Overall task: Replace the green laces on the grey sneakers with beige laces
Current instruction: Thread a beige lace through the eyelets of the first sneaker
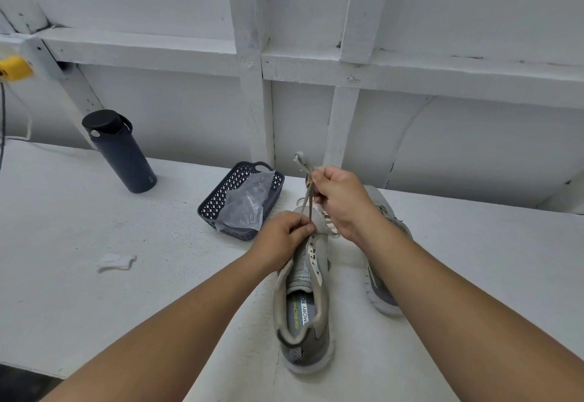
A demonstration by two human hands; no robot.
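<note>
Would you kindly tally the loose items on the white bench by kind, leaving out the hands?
Grey sneakers: 2, one being laced and one behind the right forearm
Beige lace: 1
Dark water bottle: 1
Dark plastic basket: 1
Clear plastic bag: 1, in the basket
Scrap of white paper: 1
Total: 7
</note>
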